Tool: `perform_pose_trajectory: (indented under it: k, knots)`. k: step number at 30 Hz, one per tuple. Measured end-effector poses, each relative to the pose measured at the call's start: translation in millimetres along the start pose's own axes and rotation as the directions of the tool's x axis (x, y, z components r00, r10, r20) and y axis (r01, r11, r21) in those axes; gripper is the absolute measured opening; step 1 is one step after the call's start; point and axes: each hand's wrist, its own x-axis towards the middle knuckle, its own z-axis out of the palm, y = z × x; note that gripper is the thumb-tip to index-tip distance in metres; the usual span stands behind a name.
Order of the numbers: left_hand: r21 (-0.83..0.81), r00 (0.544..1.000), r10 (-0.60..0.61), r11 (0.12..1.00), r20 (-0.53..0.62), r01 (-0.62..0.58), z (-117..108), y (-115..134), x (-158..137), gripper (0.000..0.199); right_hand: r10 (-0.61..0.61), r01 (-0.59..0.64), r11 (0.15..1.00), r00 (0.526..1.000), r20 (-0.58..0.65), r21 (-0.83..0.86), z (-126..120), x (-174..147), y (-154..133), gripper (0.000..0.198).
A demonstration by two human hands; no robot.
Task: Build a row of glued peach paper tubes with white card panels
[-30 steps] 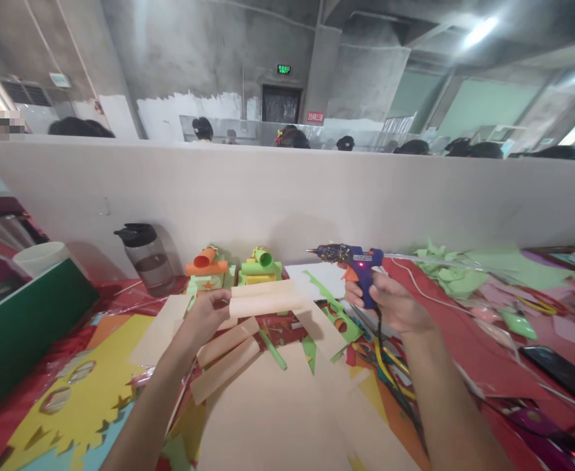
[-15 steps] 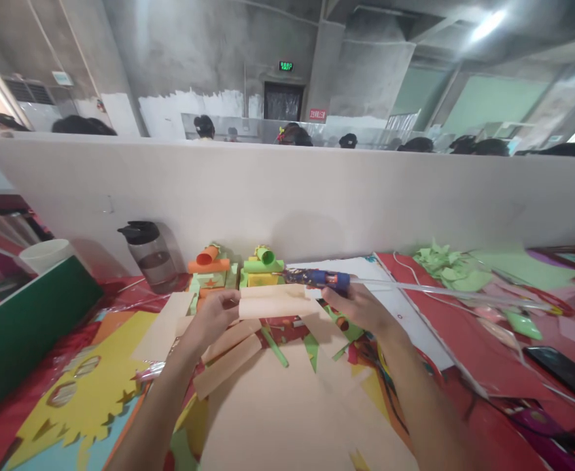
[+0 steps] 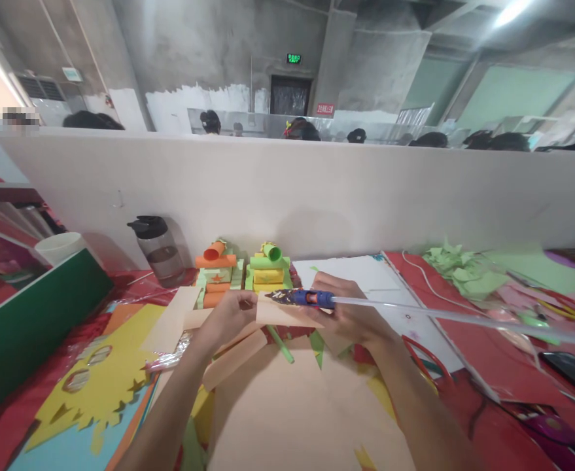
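My right hand (image 3: 348,307) is closed around a blue hot glue gun (image 3: 316,299), from which a long clear glue stick (image 3: 415,311) runs out to the right. The gun's dark nozzle lies over a peach paper piece (image 3: 282,315), which looks partly rolled. My left hand (image 3: 231,317) pinches the left end of that piece. Below it are a peach paper roll (image 3: 235,360), a thin green paper tube (image 3: 280,345) and a large peach sheet (image 3: 307,405). Behind the hands stand two paper models, one with an orange tube (image 3: 214,250), the other with a green tube (image 3: 272,251).
A water bottle (image 3: 157,252), a white cup (image 3: 60,246) and a green board (image 3: 42,327) stand on the left, near cut yellow paper (image 3: 95,366). At right lie green paper scraps (image 3: 456,271) and a black phone (image 3: 574,373). A white partition (image 3: 287,196) closes the back.
The glue gun has come down and left, its nozzle now over the paper piece. My left hand still pinches the piece's left end. The view has shifted slightly.
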Motion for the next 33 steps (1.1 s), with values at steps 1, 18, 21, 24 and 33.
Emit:
perform_pose_trajectory:
  k: [1,18,21,24,33]
  knots:
    - [-0.005,1.0,-0.011,1.0,0.028,0.011,0.0,-0.6,0.4,0.005,-0.003,0.003,1.0,1.0,-0.002,-0.013,1.1,-0.2,0.4,0.032]
    - [0.046,0.999,-0.012,0.999,0.042,0.01,2.0,10.6,-3.5,0.005,0.039,-0.039,0.999,0.999,-0.021,-0.035,11.0,-0.8,-0.6,0.03]
    - [0.037,1.0,0.0,0.999,0.016,-0.001,2.2,11.3,-3.7,0.005,0.056,-0.056,0.998,0.998,-0.022,-0.021,10.8,0.0,-3.4,0.029]
    - [0.024,1.0,-0.011,1.0,-0.002,0.011,2.5,11.9,-3.4,0.007,0.066,-0.066,0.998,0.998,-0.003,-0.001,10.2,0.7,-5.7,0.031]
    - [0.045,1.0,0.009,0.999,-0.012,-0.008,2.2,12.5,-2.9,0.009,0.092,-0.091,0.995,0.995,0.037,-0.028,10.4,1.7,-6.6,0.035]
